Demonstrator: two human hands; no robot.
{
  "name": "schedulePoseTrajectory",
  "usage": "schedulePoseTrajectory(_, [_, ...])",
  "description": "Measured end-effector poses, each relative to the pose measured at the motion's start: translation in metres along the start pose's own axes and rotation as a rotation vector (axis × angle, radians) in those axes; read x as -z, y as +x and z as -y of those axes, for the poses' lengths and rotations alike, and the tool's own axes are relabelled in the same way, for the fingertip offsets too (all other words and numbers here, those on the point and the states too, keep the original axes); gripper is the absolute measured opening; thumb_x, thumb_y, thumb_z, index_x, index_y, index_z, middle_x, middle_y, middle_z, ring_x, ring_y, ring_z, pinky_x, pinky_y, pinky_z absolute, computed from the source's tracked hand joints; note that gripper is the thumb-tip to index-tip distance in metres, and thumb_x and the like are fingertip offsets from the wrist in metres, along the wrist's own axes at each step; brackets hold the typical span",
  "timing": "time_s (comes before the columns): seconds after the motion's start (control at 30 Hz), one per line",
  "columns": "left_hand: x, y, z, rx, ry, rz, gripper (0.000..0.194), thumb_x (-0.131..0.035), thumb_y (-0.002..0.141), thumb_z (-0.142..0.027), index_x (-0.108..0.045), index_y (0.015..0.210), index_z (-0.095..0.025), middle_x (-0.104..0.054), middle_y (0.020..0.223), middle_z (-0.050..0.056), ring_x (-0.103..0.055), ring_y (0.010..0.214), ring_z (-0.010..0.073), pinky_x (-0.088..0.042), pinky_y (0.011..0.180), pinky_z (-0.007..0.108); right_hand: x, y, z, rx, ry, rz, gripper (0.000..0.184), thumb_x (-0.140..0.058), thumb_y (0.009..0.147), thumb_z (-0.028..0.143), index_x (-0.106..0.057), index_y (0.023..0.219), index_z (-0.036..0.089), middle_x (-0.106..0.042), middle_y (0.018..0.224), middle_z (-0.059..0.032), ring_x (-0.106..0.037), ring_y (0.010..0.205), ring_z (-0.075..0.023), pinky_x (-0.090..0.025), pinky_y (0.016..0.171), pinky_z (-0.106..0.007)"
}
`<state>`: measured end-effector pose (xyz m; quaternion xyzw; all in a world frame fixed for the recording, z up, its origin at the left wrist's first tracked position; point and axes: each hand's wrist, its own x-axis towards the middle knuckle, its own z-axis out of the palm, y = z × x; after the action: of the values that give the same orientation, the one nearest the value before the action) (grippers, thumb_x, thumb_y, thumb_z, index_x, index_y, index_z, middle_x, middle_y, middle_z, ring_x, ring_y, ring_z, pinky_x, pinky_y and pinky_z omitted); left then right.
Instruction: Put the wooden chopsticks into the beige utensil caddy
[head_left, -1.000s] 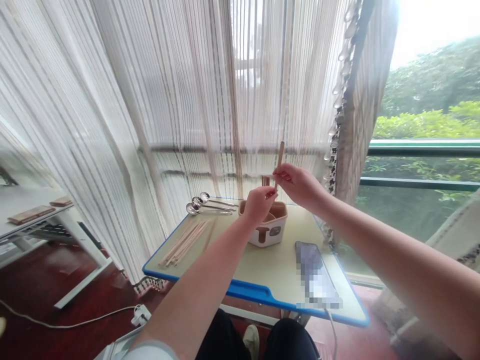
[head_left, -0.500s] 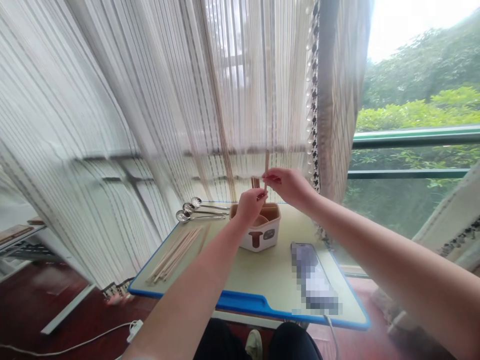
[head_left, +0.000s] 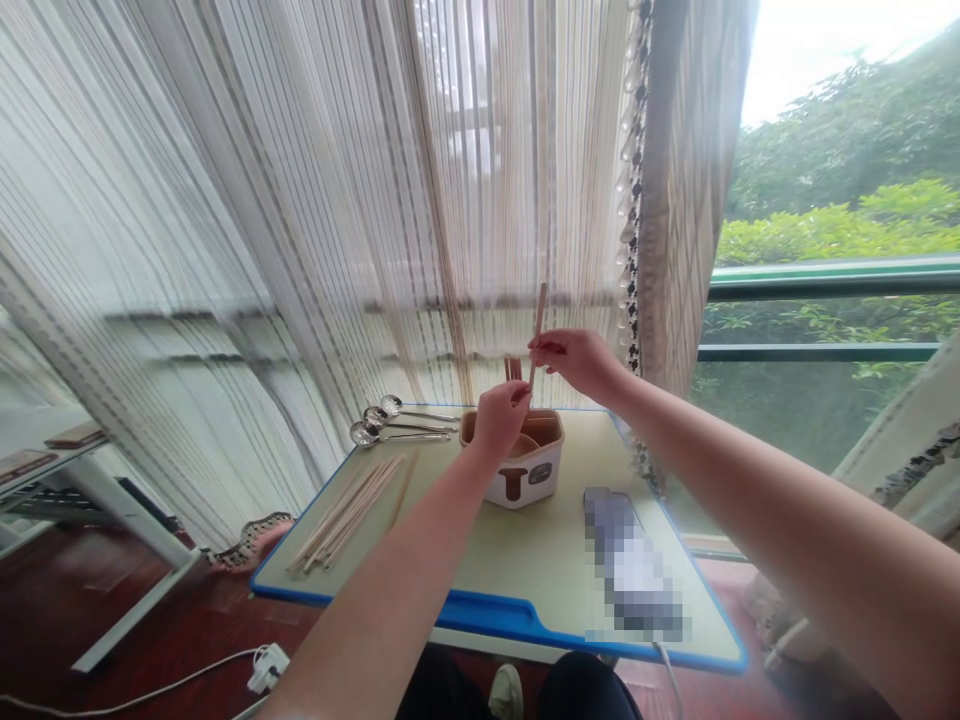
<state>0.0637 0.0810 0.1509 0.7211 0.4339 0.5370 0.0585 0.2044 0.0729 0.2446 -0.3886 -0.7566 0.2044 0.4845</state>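
Pinching by fingertips: left hand (head_left: 499, 416), right hand (head_left: 576, 358), both on pale stick (head_left: 540, 312) | change: leans slightly more | meaning: still raised over holder (head_left: 534, 488), unreleased

Since the previous picture, the stick (head_left: 541, 312) has tipped slightly, its top leaning more toward the right edge of the bench (head_left: 547, 570), and the right hand (head_left: 579, 357) has risen a little above the left hand (head_left: 498, 420).
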Motion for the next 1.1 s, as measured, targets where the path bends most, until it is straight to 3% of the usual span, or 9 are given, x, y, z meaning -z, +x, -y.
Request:
schedulePoseTrajectory(0.4, [-0.006, -0.005, 0.004, -0.029, 0.092, -0.060, 0.013, -0.054, 0.078, -0.019, -0.064, 0.086, -0.019, -0.066, 0.076, 0.002, -0.059, 0.068, 0.0126, -0.047, 0.066, 0.026, -0.006, -0.002, -0.002, 0.067, -0.226, 0.014, 0.017, -0.056, 0.075, 0.030, -0.067, 0.082, 0.019, -0.067, 0.072, -0.0021, -0.061, 0.062, -0.0144, -0.047, 0.060, -0.026])
schedulePoseTrajectory(0.53, [-0.002, -0.013, 0.006, -0.033, 0.144, -0.176, 0.013, -0.052, 0.079, -0.024, -0.062, 0.085, -0.018, -0.065, 0.079, 0.004, -0.058, 0.072, 0.0132, -0.047, 0.068, 0.027, -0.009, -0.005, -0.015, 0.048, -0.156, -0.060, 0.020, -0.056, 0.075, 0.033, -0.067, 0.084, 0.019, -0.068, 0.073, -0.0023, -0.061, 0.065, -0.0151, -0.047, 0.063, -0.027])
schedulePoseTrajectory(0.73, [0.007, -0.010, 0.009, 0.123, 0.008, -0.341, 0.028, -0.053, 0.078, -0.031, -0.053, 0.102, -0.017, -0.060, 0.094, 0.007, -0.057, 0.079, 0.0135, -0.048, 0.064, 0.025, -0.025, -0.015, -0.041, -0.003, -0.077, -0.183, 0.023, -0.055, 0.076, 0.036, -0.067, 0.087, 0.020, -0.069, 0.083, -0.0033, -0.062, 0.078, -0.0162, -0.047, 0.073, -0.029])
schedulePoseTrajectory(0.9, [0.009, 0.008, 0.017, 0.195, -0.229, -0.232, 0.046, -0.057, 0.076, -0.035, -0.047, 0.116, -0.016, -0.060, 0.104, 0.011, -0.058, 0.090, 0.0171, -0.050, 0.071, 0.029, -0.036, -0.016, -0.059, -0.062, -0.080, -0.116, 0.025, -0.054, 0.076, 0.037, -0.067, 0.089, 0.021, -0.069, 0.084, -0.0040, -0.063, 0.079, -0.0182, -0.047, 0.074, -0.032])
schedulePoseTrajectory(1.1, [0.004, 0.026, 0.030, 0.208, -0.470, -0.009, 0.033, -0.063, 0.071, -0.032, -0.061, 0.098, -0.013, -0.066, 0.091, 0.009, -0.062, 0.082, 0.0173, -0.050, 0.074, 0.031, -0.046, -0.022, -0.083, -0.132, -0.108, -0.013, 0.023, -0.054, 0.075, 0.037, -0.069, 0.084, 0.021, -0.070, 0.085, -0.0045, -0.062, 0.081, -0.0202, -0.045, 0.077, -0.034])
